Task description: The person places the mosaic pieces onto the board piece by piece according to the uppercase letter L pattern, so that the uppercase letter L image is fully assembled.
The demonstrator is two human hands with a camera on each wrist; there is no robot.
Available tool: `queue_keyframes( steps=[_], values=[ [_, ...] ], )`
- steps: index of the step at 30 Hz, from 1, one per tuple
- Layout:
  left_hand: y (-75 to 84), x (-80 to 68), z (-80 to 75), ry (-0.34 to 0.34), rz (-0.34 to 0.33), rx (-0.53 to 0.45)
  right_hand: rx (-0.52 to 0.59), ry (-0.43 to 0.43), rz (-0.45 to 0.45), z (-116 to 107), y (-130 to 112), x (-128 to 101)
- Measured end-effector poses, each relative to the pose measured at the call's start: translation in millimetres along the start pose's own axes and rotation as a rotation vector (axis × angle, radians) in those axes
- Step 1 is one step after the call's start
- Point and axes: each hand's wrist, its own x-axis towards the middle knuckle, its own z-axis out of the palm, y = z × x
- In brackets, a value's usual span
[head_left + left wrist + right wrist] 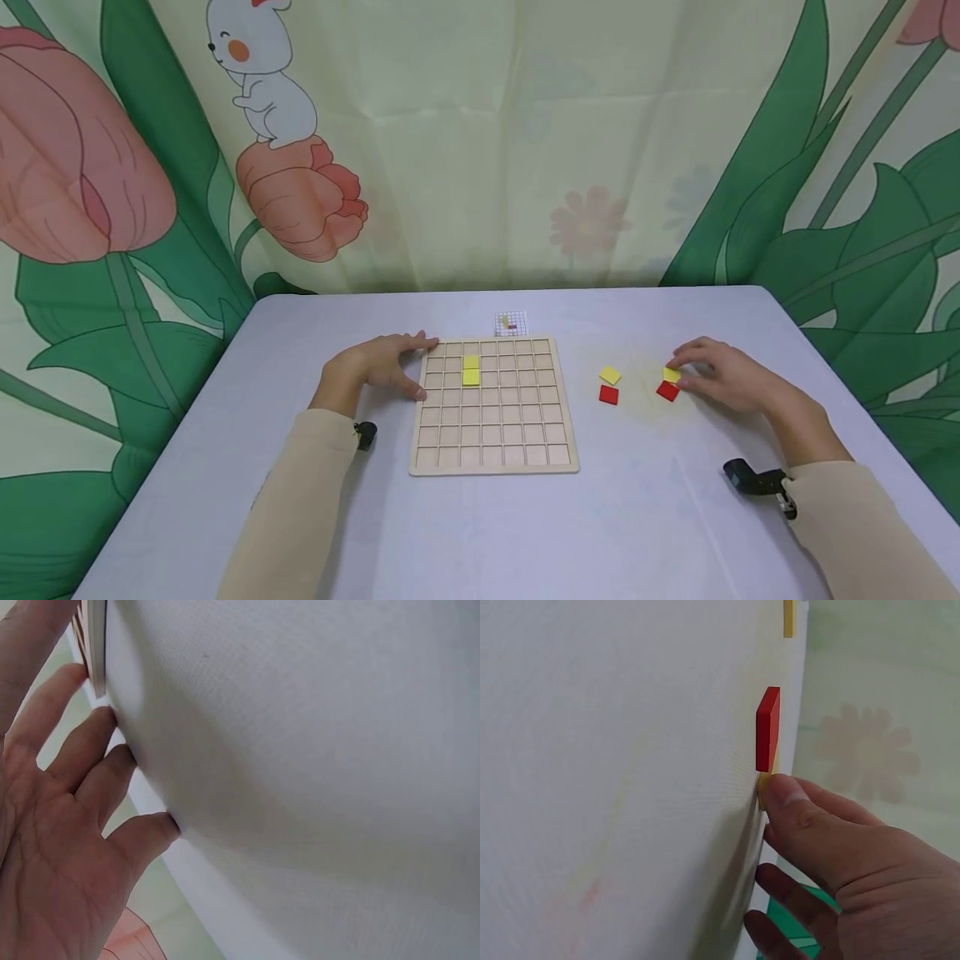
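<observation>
Beige sleeves reach in nearest my head camera, at half past seven and four o'clock, with a black wrist device by the right cuff. White cloth covers the desk, and a printed curtain hangs behind it at twelve. Just off the far edge of the grid board, slightly past twelve, I see a small card printed with a grid of its own. Toward the board's eleven o'clock, two yellow squares sit in neighbouring cells, one beyond the other.

Between the board and the right hand, on the straight line joining them, lie a loose yellow tile and, at its six o'clock, a loose red tile.

From my feed, the right hand has thumb and forefinger pinching a near yellow tile, at nine o'clock from its palm. A near red tile lies close in at eight and partly hides that yellow one in the right wrist view; I can't tell whether they touch. With fingers spread, the left hand touches the board's left edge and far left corner, the board at its four o'clock.
</observation>
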Motion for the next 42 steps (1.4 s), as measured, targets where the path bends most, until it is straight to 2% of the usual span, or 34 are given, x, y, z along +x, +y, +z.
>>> queue_keyframes(
  steps=[7,16,22,29,42],
  values=[
    [-0.1,1.0,0.1,-0.002,-0.006,-0.003,0.001,0.033,-0.014,7,-1,1],
    [3.0,0.9,-0.1,-0.008,0.019,0.019,0.029,0.049,0.065,14,-6,4],
    [3.7,1.3,-0.4,-0.008,0.02,0.025,0.08,0.079,0.055,12,-19,12],
    [2.9,0.0,-1.0,0.0,0.004,0.021,0.078,0.132,-0.081,13,-38,24],
    [-3.0,-0.8,1.7,0.011,0.004,-0.011,0.072,0.171,-0.263,8,-72,43]
  ],
)
